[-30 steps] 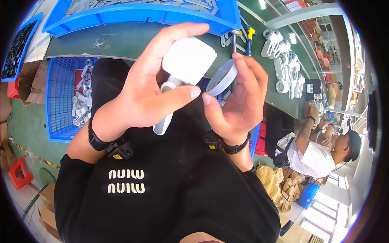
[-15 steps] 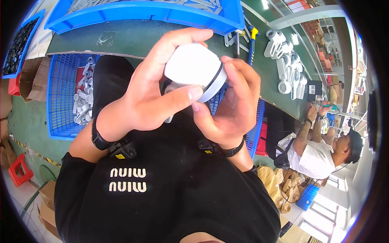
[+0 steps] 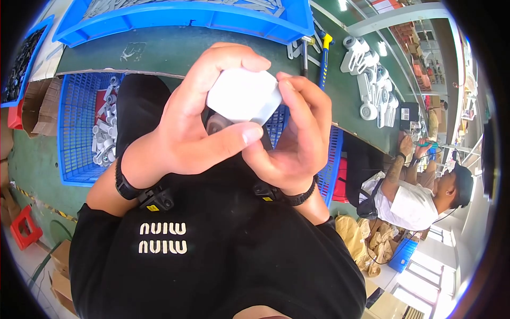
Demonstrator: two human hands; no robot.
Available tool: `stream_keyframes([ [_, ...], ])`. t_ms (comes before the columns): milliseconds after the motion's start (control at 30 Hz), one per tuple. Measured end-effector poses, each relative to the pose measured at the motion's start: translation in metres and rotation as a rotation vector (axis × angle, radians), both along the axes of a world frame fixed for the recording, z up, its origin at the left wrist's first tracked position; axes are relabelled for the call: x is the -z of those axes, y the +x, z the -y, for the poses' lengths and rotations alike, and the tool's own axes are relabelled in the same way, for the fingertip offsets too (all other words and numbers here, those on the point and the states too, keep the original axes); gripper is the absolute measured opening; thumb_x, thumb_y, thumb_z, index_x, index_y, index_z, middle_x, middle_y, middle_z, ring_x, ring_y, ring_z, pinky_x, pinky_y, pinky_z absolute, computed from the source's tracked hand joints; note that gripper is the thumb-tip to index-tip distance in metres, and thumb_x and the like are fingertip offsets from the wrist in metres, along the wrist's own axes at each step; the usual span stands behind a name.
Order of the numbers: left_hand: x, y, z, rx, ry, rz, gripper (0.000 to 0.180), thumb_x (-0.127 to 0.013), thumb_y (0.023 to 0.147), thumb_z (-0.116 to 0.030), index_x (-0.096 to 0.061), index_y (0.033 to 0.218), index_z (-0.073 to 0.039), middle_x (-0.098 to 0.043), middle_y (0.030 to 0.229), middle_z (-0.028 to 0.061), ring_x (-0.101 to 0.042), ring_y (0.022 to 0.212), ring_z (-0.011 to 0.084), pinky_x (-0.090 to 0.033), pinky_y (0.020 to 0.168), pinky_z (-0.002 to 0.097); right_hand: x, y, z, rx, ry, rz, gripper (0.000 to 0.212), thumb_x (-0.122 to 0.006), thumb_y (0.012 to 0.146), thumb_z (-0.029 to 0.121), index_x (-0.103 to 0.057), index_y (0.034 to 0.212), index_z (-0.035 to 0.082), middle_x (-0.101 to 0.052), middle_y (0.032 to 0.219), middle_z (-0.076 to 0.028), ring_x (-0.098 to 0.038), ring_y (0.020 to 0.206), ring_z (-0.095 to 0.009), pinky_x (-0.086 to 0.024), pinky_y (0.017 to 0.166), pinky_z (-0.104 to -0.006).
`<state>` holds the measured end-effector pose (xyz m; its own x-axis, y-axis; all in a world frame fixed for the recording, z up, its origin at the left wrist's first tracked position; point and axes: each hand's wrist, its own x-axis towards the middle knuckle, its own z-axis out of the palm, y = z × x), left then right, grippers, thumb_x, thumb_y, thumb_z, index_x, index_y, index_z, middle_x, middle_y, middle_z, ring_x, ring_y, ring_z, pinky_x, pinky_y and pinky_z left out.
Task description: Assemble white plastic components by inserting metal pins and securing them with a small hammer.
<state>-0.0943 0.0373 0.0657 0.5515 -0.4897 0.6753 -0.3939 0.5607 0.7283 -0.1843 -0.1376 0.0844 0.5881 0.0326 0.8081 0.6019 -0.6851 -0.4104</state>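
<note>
A rounded white plastic housing (image 3: pixel 241 95) with faceted edges is held up before my chest, above the bench edge. My left hand (image 3: pixel 183 130) wraps around its left side, forefinger curled over the top and thumb along the lower edge. On the other side my right hand (image 3: pixel 295 135) pinches the housing's right end between fingertips and thumb. A greyish part (image 3: pixel 217 123) shows below the housing, partly hidden behind my left thumb. The housing's underside is out of sight.
A blue tray (image 3: pixel 175 20) of grey strips stands on the green bench. To its right lie a yellow-and-blue-handled tool (image 3: pixel 324 59) and several white round-headed parts (image 3: pixel 380 87). A blue crate (image 3: pixel 71 127) of white parts sits at left. A co-worker (image 3: pixel 406 196) works at right.
Both hands and the housing have shifted slightly left and down. The housing has turned in my fingers; the dark band near its right end no longer shows.
</note>
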Motion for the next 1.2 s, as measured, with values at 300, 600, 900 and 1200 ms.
stream_keyframes([
  [300, 0.006, 0.004, 0.003, 0.060, -0.061, 0.069, 0.074, -0.084, 0.089, -0.019, -0.046, 0.150, -0.002, -0.051, 0.145, 0.0278, -0.058, 0.124, 0.0253, -0.050, 0.102, 0.0379, -0.002, -0.003, -0.001, -0.056, -0.026, 0.052, 0.069, -0.094, 0.077, 0.015, -0.069, 0.140, -0.003, -0.067, 0.132, -0.021, -0.069, 0.112, -0.035, -0.060, 0.091, -0.0431],
  [600, -0.005, 0.014, -0.002, -0.039, 0.068, 0.274, 0.082, -0.091, 0.082, -0.020, -0.047, 0.149, -0.003, -0.053, 0.141, 0.0280, -0.058, 0.126, 0.0283, -0.050, 0.101, 0.0394, -0.004, -0.006, 0.000, 0.003, -0.073, 0.050, 0.067, -0.095, 0.080, 0.018, -0.070, 0.139, -0.001, -0.064, 0.134, -0.020, -0.066, 0.112, -0.033, -0.060, 0.088, -0.0397],
  [900, -0.007, 0.007, -0.002, -0.087, 0.122, 0.262, 0.082, -0.094, 0.077, -0.013, -0.050, 0.145, -0.007, -0.054, 0.140, 0.0276, -0.059, 0.124, 0.0308, -0.051, 0.100, 0.0416, 0.012, -0.002, 0.016, -0.273, 0.188, 0.002, 0.079, -0.089, 0.085, 0.037, -0.063, 0.149, -0.002, -0.059, 0.147, -0.022, -0.061, 0.129, -0.038, -0.052, 0.106, -0.0471],
  [1200, -0.010, -0.007, 0.010, -0.027, 0.217, 0.365, 0.075, -0.099, 0.075, -0.018, -0.058, 0.138, -0.012, -0.056, 0.137, 0.0264, -0.062, 0.118, 0.0370, -0.053, 0.097, 0.0457, -0.020, 0.007, -0.010, -0.704, 1.210, -0.651, 0.088, -0.030, 0.113, 0.070, -0.053, 0.156, -0.004, -0.063, 0.150, -0.026, -0.063, 0.134, -0.033, -0.051, 0.115, -0.0438],
])
